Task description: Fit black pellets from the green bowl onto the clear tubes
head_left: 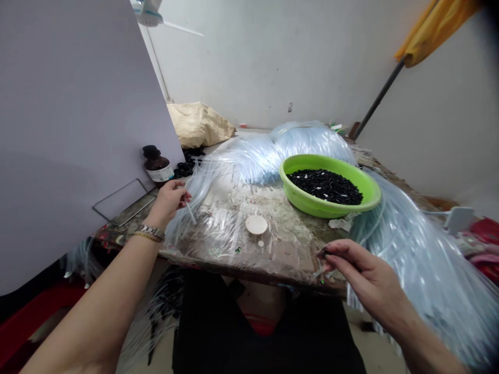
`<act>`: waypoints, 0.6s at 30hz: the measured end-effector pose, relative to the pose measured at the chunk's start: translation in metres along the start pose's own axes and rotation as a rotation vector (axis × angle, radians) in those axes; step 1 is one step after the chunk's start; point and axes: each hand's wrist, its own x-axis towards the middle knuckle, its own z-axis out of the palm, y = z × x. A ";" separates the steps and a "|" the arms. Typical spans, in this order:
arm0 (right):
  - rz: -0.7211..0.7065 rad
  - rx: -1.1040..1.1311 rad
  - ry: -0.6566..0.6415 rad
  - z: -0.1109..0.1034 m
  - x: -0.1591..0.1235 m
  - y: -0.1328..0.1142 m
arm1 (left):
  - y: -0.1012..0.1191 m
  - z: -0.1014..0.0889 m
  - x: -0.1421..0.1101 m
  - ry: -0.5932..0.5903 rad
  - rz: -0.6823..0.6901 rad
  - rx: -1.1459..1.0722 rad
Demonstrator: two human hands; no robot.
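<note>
My left hand [170, 199] reaches to the left side of the worn table [280, 244] and pinches a thin clear plastic tube [190, 211] taken from a fanned bundle of tubes [218, 176]. My right hand [356, 272] hovers at the table's front edge, fingers pinched on a small dark piece [323, 254] and a short bit of tube. A green basin [329, 208] full of small black parts [325, 185] stands at the centre right. A small white round dish [256, 224] lies between the hands.
Large heaps of clear tubes [413, 249] drape over the right side and back of the table. A brown bottle [157, 165] and black caps stand at the left, beside a grey board [74, 119]. A tan sack [198, 124] lies behind.
</note>
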 end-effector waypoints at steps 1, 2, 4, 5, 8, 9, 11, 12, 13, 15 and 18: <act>0.006 0.014 -0.010 0.002 -0.002 -0.001 | 0.003 -0.003 -0.005 -0.011 -0.021 -0.113; 0.008 0.027 -0.017 0.004 -0.004 -0.001 | 0.005 -0.006 -0.012 -0.025 -0.039 -0.217; 0.006 0.051 -0.021 0.009 -0.006 -0.003 | 0.010 -0.012 -0.027 -0.054 -0.067 -0.394; 0.005 0.064 -0.023 0.011 -0.007 -0.004 | 0.012 -0.014 -0.035 -0.066 -0.074 -0.466; 0.007 0.116 -0.029 0.019 -0.008 -0.007 | 0.016 -0.022 -0.062 -0.100 -0.064 -0.637; 0.012 0.136 -0.033 0.022 -0.008 -0.008 | 0.017 -0.024 -0.071 -0.125 -0.045 -0.701; 0.032 0.173 -0.048 0.028 -0.008 -0.010 | 0.021 -0.028 -0.088 -0.175 0.023 -0.826; 0.050 0.192 -0.056 0.031 -0.008 -0.010 | 0.024 -0.030 -0.097 -0.179 0.066 -0.858; 0.071 0.218 -0.068 0.034 -0.008 -0.011 | 0.027 -0.032 -0.105 -0.159 0.120 -0.864; 0.110 0.281 -0.098 0.040 -0.007 -0.013 | 0.037 -0.035 -0.119 -0.069 0.251 -0.816; 0.158 0.381 -0.144 0.048 -0.004 -0.014 | 0.053 -0.040 -0.133 0.129 0.391 -0.720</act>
